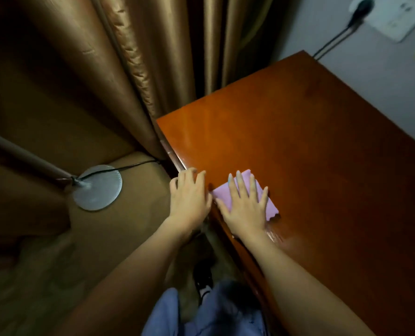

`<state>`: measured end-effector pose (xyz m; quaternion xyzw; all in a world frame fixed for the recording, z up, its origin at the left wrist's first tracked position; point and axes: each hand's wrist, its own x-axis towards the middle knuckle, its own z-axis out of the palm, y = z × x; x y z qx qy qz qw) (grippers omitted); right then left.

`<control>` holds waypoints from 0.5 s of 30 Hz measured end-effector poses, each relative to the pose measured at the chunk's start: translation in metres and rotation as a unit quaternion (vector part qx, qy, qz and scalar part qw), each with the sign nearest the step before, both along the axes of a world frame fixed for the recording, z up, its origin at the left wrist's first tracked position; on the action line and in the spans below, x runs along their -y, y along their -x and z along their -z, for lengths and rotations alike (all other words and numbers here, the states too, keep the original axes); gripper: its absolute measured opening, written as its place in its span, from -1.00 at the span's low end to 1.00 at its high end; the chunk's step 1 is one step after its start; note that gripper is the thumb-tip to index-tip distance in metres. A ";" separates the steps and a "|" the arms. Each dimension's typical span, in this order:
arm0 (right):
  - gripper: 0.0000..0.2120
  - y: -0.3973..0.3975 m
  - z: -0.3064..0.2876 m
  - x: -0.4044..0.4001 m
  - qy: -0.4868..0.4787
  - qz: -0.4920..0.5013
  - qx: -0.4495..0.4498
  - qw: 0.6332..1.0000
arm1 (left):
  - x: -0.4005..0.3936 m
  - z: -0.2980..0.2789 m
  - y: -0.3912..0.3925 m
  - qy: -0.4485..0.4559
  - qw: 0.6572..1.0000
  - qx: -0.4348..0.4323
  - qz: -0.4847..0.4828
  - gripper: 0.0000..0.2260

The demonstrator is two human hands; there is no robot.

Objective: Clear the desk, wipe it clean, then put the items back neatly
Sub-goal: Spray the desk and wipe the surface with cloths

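The reddish-brown wooden desk [310, 141] fills the right half of the view, its top bare apart from a folded pink cloth [262, 192] near the left front edge. My right hand [245, 202] presses flat on the cloth with the fingers spread and straight. My left hand [189, 192] rests on the desk's left edge just beside the cloth, fingers slightly bent over the rim. A wet smear [274, 235] shines on the wood behind my right wrist.
Brown curtains [141, 57] hang left of and behind the desk. A floor lamp's round silver base [97, 187] and pole [19, 154] stand on the floor to the left, with a black cord. A wall socket [381, 13] with a plugged cable sits top right.
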<state>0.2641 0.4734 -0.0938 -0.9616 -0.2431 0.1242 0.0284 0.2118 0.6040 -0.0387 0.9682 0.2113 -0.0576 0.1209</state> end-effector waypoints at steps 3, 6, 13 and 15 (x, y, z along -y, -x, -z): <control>-0.26 0.035 0.001 0.058 -0.006 0.063 0.003 0.998 | 0.051 -0.002 0.025 0.014 0.999 0.005 0.046 -0.55; -0.30 0.076 -0.003 0.117 -0.004 0.120 0.006 0.993 | 0.105 -0.001 0.056 0.014 0.995 0.006 0.103 -0.57; -0.35 0.180 -0.002 0.254 0.008 0.247 -0.005 0.969 | 0.241 -0.004 0.117 0.020 0.971 -0.020 0.238 -0.57; -0.35 0.205 -0.001 0.291 -0.006 0.288 -0.012 0.958 | 0.281 -0.006 0.129 0.012 0.960 -0.017 0.278 -0.55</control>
